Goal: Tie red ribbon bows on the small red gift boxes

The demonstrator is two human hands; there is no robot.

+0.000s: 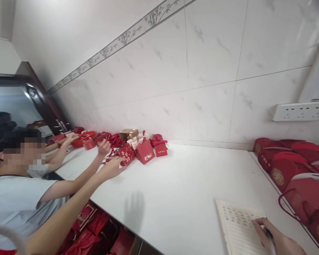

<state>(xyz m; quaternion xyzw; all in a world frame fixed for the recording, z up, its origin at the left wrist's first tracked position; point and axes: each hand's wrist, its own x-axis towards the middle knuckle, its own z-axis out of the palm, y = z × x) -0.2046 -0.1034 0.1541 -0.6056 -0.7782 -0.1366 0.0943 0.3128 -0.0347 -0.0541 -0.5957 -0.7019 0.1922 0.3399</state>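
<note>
My left hand (113, 168) reaches far across the white table, its thumb and fingers at the near edge of a tilted red gift bag (127, 155) with pale lettering, and appears closed on that edge. Just to its right stands a red gift box (145, 151) with a ribbon on top. At the lower right, my right hand (275, 237) is closed around a pen (270, 238). It rests on an open lined notebook (238, 230) with rows of handwriting in its upper part.
A co-worker (18, 198) sits on the left, one hand (104, 147) close to mine. Behind are more red bags, a cardboard box (128, 133) and a red basin (82, 139). Red boxes (280, 173) line the right edge. A power strip (300, 111) hangs on the tiled wall.
</note>
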